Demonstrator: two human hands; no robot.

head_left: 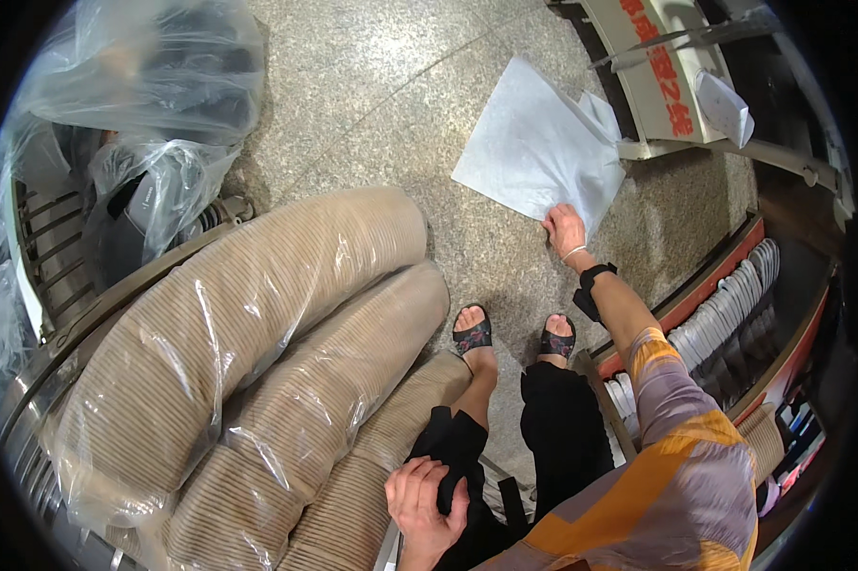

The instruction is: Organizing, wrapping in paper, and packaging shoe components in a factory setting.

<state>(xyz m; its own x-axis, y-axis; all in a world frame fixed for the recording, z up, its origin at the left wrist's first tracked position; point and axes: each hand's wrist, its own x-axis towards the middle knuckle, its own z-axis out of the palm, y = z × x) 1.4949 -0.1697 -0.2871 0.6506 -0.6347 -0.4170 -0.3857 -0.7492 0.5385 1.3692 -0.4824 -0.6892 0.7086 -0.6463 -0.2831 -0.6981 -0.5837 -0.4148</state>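
My right hand point(566, 230) reaches forward with its fingers pinched on the near edge of a thin white sheet point(529, 133). The sheet spreads out over the floor, roughly square, with creases running from my fingertips. Whether it is a single layer or a bag I cannot tell. My left hand point(424, 504) lies on the black trousers point(462, 438) near my knee, fingers stretched and slightly apart, holding nothing. Left of it lie long, beige ribbed rolls point(343, 381), at least two wrapped in clear plastic.
A rack point(53, 247) at the left carries items under clear plastic point(181, 86). On the right, a low wooden-edged compartment holds many coiled or stacked grey-white loops point(733, 295). A pale machine panel point(652, 67) stands at the upper right. Speckled stone floor point(381, 114) runs between.
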